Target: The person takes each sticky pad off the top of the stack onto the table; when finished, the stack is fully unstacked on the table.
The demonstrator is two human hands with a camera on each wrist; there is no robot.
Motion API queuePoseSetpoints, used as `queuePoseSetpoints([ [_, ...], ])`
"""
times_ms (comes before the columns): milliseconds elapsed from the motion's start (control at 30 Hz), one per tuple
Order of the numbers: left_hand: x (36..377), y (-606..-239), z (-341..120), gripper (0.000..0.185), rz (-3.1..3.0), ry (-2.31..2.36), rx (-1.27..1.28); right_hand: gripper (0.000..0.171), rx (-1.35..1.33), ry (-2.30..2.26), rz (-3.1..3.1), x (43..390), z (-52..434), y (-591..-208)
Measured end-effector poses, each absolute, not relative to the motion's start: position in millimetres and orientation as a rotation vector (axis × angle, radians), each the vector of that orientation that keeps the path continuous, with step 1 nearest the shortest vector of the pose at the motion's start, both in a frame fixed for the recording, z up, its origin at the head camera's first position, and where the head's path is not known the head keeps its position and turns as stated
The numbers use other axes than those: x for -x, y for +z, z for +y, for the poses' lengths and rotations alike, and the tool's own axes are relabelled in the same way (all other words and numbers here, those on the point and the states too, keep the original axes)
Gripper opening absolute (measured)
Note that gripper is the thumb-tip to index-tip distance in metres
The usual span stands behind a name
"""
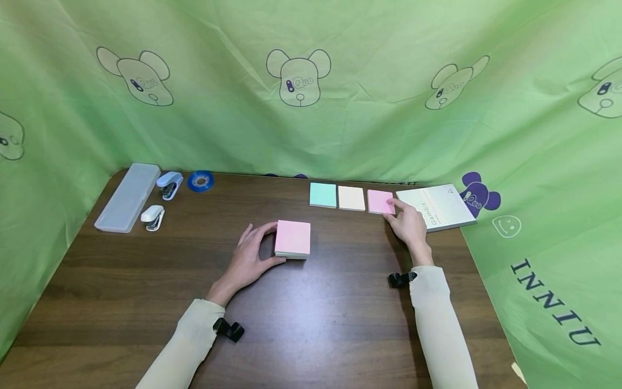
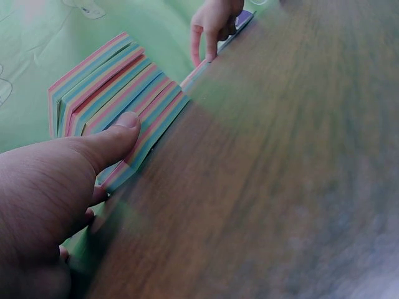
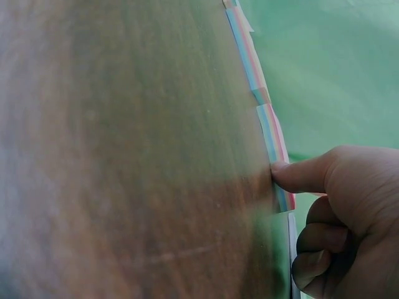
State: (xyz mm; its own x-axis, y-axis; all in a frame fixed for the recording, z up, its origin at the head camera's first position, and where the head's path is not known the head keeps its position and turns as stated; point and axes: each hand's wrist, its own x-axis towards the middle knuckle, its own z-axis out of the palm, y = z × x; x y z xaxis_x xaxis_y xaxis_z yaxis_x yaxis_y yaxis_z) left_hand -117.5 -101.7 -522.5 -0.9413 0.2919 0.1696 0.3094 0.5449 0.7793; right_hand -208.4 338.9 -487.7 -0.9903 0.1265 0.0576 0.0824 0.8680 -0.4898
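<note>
The left hand (image 1: 250,259) has its grip curled round the thick sticky-note block (image 1: 293,239) mid-counter, thumb on the near edge and fingers on the far one, seemingly to steady it. The right hand (image 1: 408,222) lays a straight fingertip on the pink pad (image 1: 380,202), last in a row after the teal pad (image 1: 323,195) and cream pad (image 1: 351,198), beside the notebook (image 1: 437,206). The pencil case (image 1: 128,196) at the counter (image 1: 311,324) corner is closed; its contents can't be seen.
</note>
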Motion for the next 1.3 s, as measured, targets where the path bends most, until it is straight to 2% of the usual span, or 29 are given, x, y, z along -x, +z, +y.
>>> queuePoseSetpoints([
  [567,118.0,-523.9,-102.1,0.093,-2.74,-1.386,0.538,0.044,0.188,0.816,-2.926,208.5,335.4,-488.9],
  [1300,117.6,-523.4,-101.5,0.093,-2.746,-1.382,0.534,0.052,0.248,0.825,-2.872,199.8,331.1,-489.7],
])
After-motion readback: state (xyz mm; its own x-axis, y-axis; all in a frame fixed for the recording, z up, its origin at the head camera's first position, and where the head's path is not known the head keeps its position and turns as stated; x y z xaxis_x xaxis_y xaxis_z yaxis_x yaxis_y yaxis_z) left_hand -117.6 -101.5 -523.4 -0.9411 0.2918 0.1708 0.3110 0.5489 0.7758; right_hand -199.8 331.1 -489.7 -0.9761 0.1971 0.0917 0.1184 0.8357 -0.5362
